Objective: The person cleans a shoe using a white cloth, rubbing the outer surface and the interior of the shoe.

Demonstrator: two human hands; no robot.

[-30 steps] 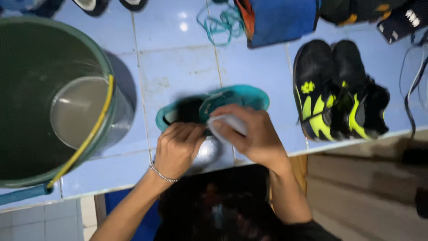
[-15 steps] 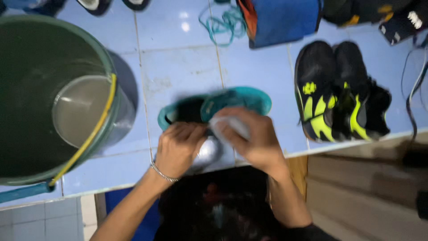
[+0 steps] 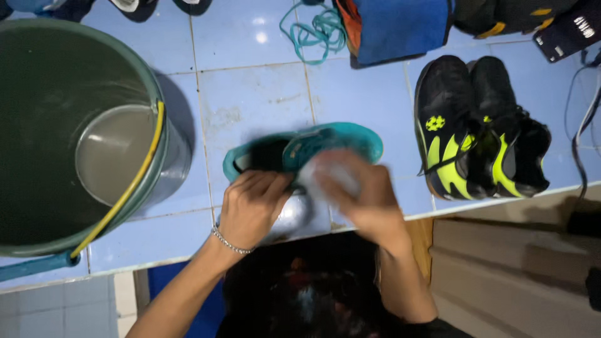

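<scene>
Teal sneaker (image 3: 313,145) lying on its side on blue tiled ledge (image 3: 250,94), heel under left hand (image 3: 250,206), fingers clamped on its edge. Right hand (image 3: 360,194), blurred, closed on white cloth (image 3: 325,172) pressed against sneaker's side. Green bucket (image 3: 159,150) left of grip; black-and-yellow shoes (image 3: 479,128) right.

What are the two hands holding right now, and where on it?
The left hand grips the teal shoe at its near side by the opening. The blurred right hand presses a pale cloth against the shoe's side.
</scene>
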